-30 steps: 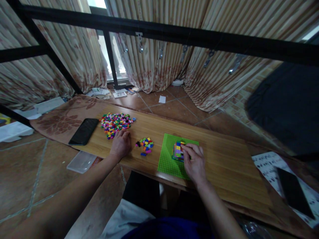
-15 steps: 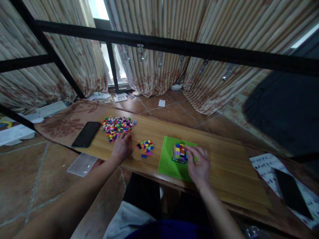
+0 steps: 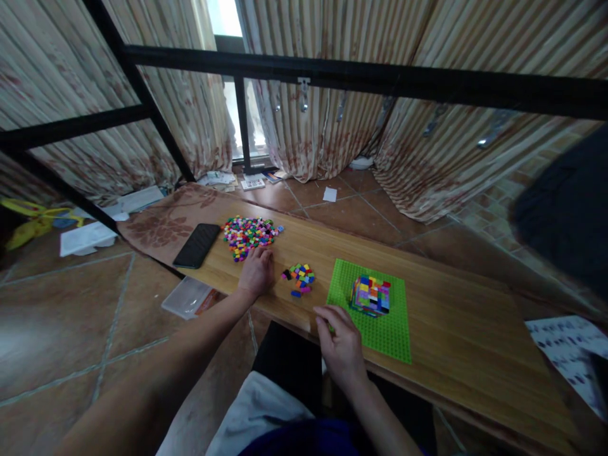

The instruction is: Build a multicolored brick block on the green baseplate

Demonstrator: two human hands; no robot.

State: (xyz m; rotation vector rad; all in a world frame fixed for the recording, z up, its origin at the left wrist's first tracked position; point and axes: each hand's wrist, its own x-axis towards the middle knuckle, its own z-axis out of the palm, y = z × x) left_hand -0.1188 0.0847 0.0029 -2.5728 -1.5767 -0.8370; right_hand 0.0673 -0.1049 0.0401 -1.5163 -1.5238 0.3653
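My left hand (image 3: 257, 273) rests on the table at the near edge of a large pile of small coloured toy bricks (image 3: 249, 233). Its fingers are curled in, and whatever may be under them is hidden. My right hand (image 3: 342, 345) hovers over the table's front edge, by the near left corner of a green baseplate (image 3: 398, 339). Thumb and forefinger stand apart with no brick visible between them. On the baseplate sits a block-shaped build of many-coloured bricks (image 3: 370, 296). Between my hands lies a smaller group of loose bricks (image 3: 302, 276).
A black phone (image 3: 197, 246) lies left of the big pile on the wooden table (image 3: 456, 335). Below the left front edge is a clear plastic tray (image 3: 186, 297). A printed sheet (image 3: 567, 351) lies at the right. Beyond the table runs a black metal rail (image 3: 332, 68).
My right hand has come away from the brick build and moved left and toward me. The left hand stays by the big pile. The whole view has shifted, with things now further right.
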